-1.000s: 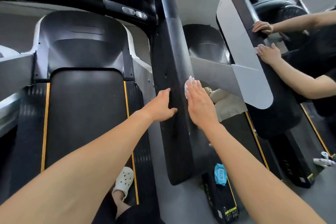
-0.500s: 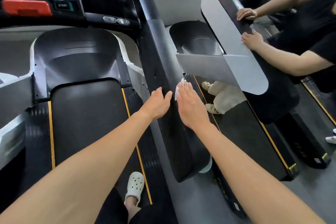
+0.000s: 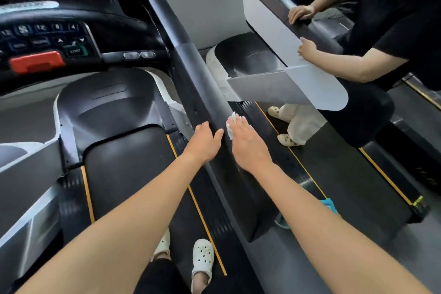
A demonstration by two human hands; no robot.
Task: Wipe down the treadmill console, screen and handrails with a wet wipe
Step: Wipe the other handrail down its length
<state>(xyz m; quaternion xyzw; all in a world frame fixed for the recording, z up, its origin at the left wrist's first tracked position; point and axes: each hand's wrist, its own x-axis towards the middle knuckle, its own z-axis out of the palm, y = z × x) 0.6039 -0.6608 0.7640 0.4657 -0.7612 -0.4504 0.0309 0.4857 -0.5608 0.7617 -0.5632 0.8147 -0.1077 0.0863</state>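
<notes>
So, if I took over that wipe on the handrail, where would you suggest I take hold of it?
Probably the white corner of the wipe that sticks out past the fingertips of the right hand, pinched from above, coming down the handrail from its far end. The rest lies flat under that hand, pressed to the rail, so only this edge is free.

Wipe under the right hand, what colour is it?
The wipe is white, seen best in the head view.

Most of the wet wipe (image 3: 230, 124) lies hidden under the right hand (image 3: 248, 148).
</notes>
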